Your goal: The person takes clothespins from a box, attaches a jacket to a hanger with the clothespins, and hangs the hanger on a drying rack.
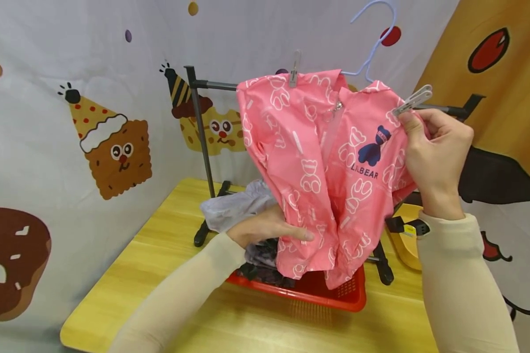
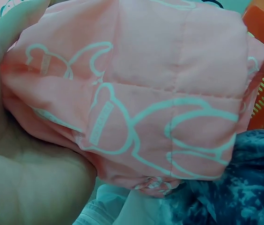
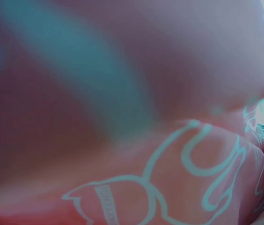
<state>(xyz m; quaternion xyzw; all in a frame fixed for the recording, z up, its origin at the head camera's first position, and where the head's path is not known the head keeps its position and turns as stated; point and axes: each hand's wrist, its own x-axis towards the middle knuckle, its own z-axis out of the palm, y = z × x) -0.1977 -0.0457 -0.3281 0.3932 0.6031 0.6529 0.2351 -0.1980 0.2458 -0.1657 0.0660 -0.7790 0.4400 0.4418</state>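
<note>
A pink jacket point(image 1: 309, 162) with white bear outlines hangs on a light-blue hanger point(image 1: 390, 22). One grey clothespin point(image 1: 294, 73) grips its left shoulder in the head view, and a second clothespin point(image 1: 415, 99) sits at the right shoulder. Right beside that second clip, my right hand point(image 1: 439, 152) pinches the jacket's shoulder edge; exactly where the fingertips press is partly hidden. Lower down, my left hand point(image 1: 267, 228) holds the jacket's sleeve side, thumb in front and fingers behind the cloth. Pink fabric point(image 2: 169, 117) lies against the palm in the left wrist view. Blurred cloth fills most of the right wrist view.
Behind the jacket stands a dark metal rack point(image 1: 200, 132) on a yellow wooden table point(image 1: 128, 289). A red basket point(image 1: 353, 299) holds grey and dark patterned clothes point(image 1: 265, 255). A yellow tray point(image 1: 408, 240) lies at the right. Printed cartoon curtains surround the table.
</note>
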